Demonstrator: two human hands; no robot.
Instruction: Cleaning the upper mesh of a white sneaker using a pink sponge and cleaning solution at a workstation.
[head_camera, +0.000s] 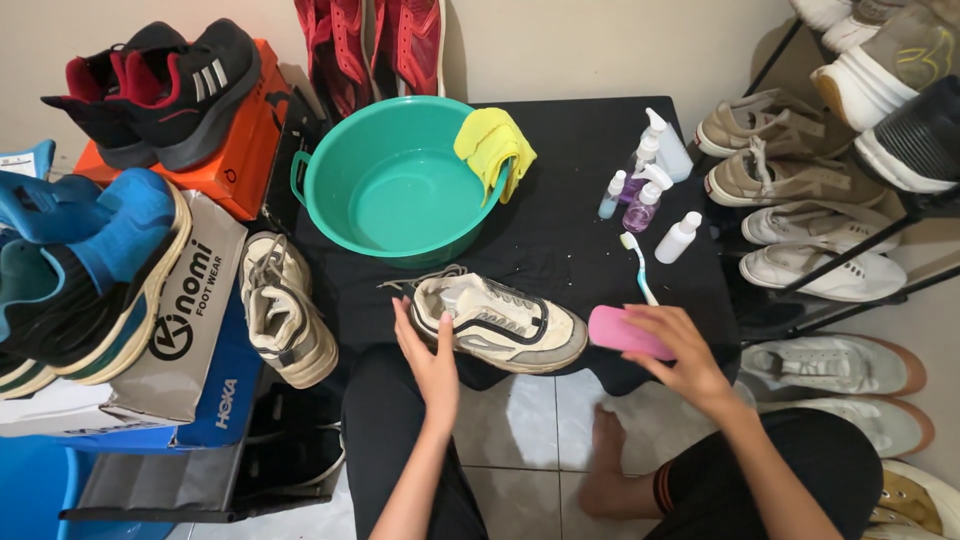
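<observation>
Nearest: pale glossy floor tiles (520, 440), black-clad knees, a bare foot (605, 440) flat on the tile.

Left hand (428, 355) cupped against heel end of cream sneaker (500, 322), palm and fingers pressed to its rear, steadying it. Right hand (680, 350) closed around a pink brush (622, 332), smooth rounded plastic block, held just beside the toe; cannot tell whether touching it.

Sneaker lying at near edge of low black-draped table (570, 215), toe toward right. Mesh-and-leather upper, off-white with dark piping, thick grey-beige sole, laces loose and trailing toward the left. Cloth matte, flecked with pale specks.

Just beyond the brush: toothbrush (638, 268), white and light blue, slim, lying flat, bristles pointing away. Past it a cluster of small bottles (650, 185): white squeeze bottle, purple-filled pump bottle, pale blue spray bottle, taller clear pump bottle.

Centre back of table: teal plastic basin (390, 185), round, smooth, handle on left rim, a little water showing at the bottom. Yellow cloth (492, 145), soft and folded, draped over its right rim.

Left of table: second cream sneaker (285, 315) on its side, stacked cardboard shoe boxes (190, 300) in grey, blue and orange, blue-and-black trainers (90, 270), black-and-red trainers (160, 85) on top. Red shoes (370, 45) leaning against far wall.

Right: black metal rack (830, 275) with beige, white and tan sneakers in rows.
</observation>
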